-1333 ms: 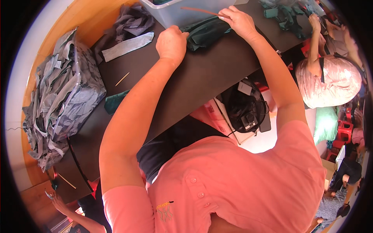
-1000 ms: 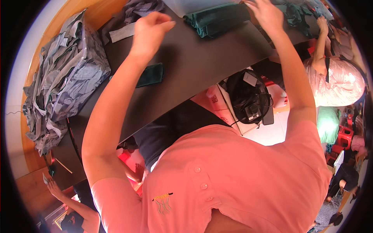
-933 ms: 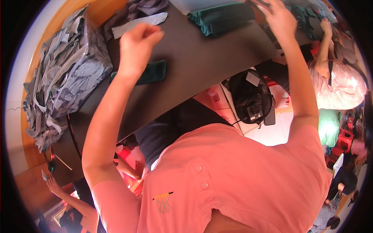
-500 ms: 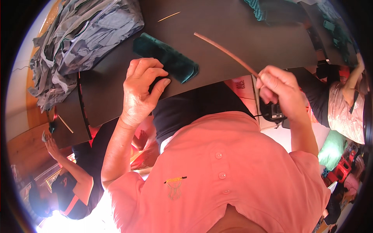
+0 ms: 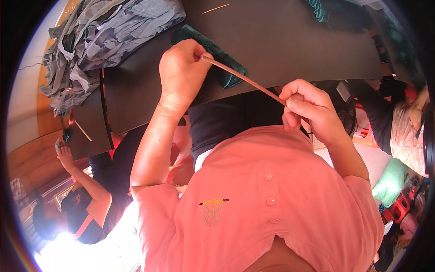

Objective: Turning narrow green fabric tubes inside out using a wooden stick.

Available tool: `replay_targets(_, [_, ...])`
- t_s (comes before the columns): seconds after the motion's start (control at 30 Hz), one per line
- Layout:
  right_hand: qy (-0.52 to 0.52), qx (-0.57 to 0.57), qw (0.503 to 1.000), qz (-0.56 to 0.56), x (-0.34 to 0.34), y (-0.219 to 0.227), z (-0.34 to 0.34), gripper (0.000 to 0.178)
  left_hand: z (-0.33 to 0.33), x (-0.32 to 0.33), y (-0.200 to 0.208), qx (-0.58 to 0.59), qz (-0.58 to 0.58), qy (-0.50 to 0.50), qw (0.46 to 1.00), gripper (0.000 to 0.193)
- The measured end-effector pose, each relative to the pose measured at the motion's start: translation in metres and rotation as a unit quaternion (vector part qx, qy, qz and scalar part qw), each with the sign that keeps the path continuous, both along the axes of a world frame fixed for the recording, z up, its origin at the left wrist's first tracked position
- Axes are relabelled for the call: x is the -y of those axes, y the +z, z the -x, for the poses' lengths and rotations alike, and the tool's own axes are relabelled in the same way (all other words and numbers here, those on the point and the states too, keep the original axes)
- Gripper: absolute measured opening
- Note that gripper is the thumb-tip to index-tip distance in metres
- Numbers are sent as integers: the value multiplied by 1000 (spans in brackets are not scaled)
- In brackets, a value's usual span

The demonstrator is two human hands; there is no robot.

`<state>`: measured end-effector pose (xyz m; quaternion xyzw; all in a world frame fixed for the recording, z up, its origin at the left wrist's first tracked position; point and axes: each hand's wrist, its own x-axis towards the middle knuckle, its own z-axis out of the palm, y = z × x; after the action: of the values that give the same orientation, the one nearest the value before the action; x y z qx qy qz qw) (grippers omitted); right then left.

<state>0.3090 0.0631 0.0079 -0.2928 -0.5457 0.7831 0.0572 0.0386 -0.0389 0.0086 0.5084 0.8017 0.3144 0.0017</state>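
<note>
A thin reddish-brown wooden stick (image 5: pixel 247 80) slants between my hands. My right hand (image 5: pixel 312 106) grips its lower right end between thumb and curled fingers. The stick's other end reaches the fingertips of my left hand (image 5: pixel 181 72). That hand is closed with its back turned up, and whatever its fingers pinch is hidden. Just beyond the left hand, a folded dark green velvet piece (image 5: pixel 217 52) lies on the dark table (image 5: pixel 290 50), partly covered by the hand.
A heap of grey fabric (image 5: pixel 122 36) covers the table's far left. A thin pale stick (image 5: pixel 216 8) lies at the back; more green velvet (image 5: pixel 337 13) sits at the far right. Other people (image 5: pixel 86 199) work at the left and right (image 5: pixel 408 129).
My right hand has moved left and down with the stick. My left hand has gone from spread fingers to closed, meeting the stick's far end. The whole view has shifted slightly.
</note>
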Motion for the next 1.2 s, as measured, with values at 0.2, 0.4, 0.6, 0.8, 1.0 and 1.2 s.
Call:
replay_targets(0.2, [-18, -38, 998, -40, 1, 1, 6, 30, -7, -4, 1, -29, -17, 72, 997, 21])
replay_targets(0.4, [-18, -27, 998, -57, 0, 7, 4, 42, -1, -12, -1, -89, 51, 55, 993, 14])
replay_targets(0.6, [21, -7, 999, -49, 2, 5, 3, 44, 7, 7, -1, 36, -23, -18, 999, 6])
replay_targets(0.8, [45, 2, 995, -86, 6, 2, 13, 44, 0, 20, 5, 101, -72, -19, 992, 6])
replay_targets(1.0, [33, -45, 989, -140, 12, -9, 16, 44, -4, 24, 3, 121, -84, -12, 989, 4])
replay_targets(1.2, [34, -20, 982, -185, 13, -1, 15, 43, -3, 27, 0, 130, -103, -5, 986, 2])
